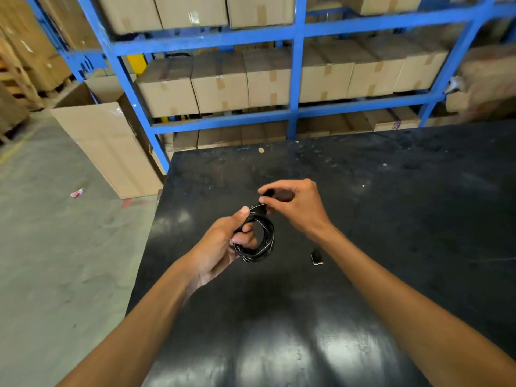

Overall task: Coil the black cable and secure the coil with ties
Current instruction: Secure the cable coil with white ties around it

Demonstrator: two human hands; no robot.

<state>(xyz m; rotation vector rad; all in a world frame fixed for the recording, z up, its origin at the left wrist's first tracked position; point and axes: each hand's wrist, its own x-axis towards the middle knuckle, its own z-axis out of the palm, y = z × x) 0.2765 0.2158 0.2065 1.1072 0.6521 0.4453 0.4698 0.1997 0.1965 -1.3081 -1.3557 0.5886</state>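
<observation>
The black cable [264, 241] is wound into a small round coil with thin pale stripes, held above the black table [391, 219]. My left hand [223, 244] grips the coil's left side, thumb on top and fingers through the loop. My right hand [296, 205] pinches a short black tie [262, 208] at the top of the coil between thumb and fingers. A small black piece with pale ends [317, 258], maybe another tie, lies on the table just right of the coil.
A blue steel rack [296, 113] full of cardboard boxes stands behind the table. A large flat carton [111, 146] leans at the table's far left corner. Grey concrete floor [55, 247] lies to the left, with a small wrapper [77, 193] on it.
</observation>
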